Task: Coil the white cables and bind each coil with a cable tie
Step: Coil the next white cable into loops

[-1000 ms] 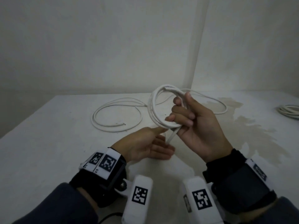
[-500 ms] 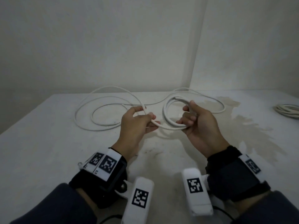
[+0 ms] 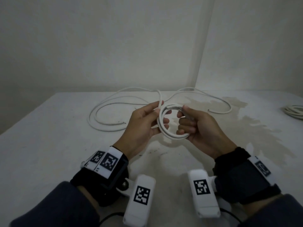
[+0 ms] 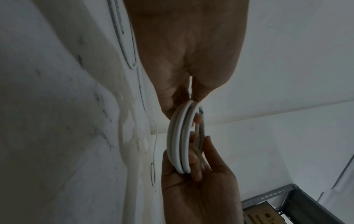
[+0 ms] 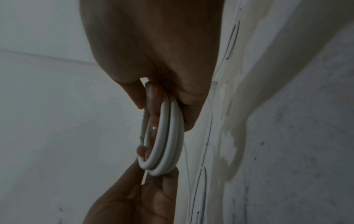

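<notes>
The counter (image 3: pixel 49 145) is white and scuffed — a wide tan stain (image 3: pixel 255 126) spreads over its right half, with small dark flecks near the middle. Behind it two pale walls (image 3: pixel 98 46) meet at a corner (image 3: pixel 203 54) right of centre. In the left wrist view a grey perforated metal rack (image 4: pixel 298 198) stands low at the right — a cardboard box (image 4: pixel 258 215) with dark print sits inside it.

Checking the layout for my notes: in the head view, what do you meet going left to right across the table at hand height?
Loose cable loops → left hand → small coil held between both hands → right hand → stain on the table → another coiled cable at the right edge.
</notes>
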